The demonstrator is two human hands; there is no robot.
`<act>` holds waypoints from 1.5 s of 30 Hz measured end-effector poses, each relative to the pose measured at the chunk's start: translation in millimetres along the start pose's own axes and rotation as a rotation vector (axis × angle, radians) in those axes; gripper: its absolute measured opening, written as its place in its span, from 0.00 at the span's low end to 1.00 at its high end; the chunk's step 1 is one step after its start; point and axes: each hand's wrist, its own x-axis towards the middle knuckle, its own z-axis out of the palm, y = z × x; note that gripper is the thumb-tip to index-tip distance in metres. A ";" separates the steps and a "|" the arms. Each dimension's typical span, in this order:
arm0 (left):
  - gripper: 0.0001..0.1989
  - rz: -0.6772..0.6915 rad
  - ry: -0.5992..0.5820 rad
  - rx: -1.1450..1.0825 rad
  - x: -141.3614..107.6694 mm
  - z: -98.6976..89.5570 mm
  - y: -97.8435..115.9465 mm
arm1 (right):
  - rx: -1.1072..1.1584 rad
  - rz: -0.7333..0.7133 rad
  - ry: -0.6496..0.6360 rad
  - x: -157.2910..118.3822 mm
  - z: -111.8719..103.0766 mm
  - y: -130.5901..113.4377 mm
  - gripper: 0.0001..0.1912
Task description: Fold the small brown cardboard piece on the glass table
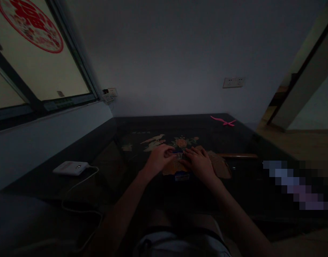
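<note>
Between my hands on the dark table lies a yellow-orange and blue package (181, 175) with a barcode on it. The fingers of my left hand (164, 156) are curled over its upper left edge. My right hand (200, 162) grips the upper right part, thumb across the face and fingers along the top. Beside and partly under my right hand is a flat brown piece (221, 167) with a ragged edge, its kind unclear in the dim light. A wooden stick (240, 156) reaches out to the right behind it.
A white power bank (71, 168) with a white cable (79, 182) lies at the left of the table. A pink ribbon (225, 122) is near the far right corner. Bird and flower pictures (181, 142) decorate the tabletop (164, 123). A blurred-out patch covers the right edge.
</note>
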 end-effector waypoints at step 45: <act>0.10 -0.013 0.392 0.166 3.5 -48.0 -54.3 | -0.003 -0.005 -0.047 1.7 -1.8 -0.4 0.23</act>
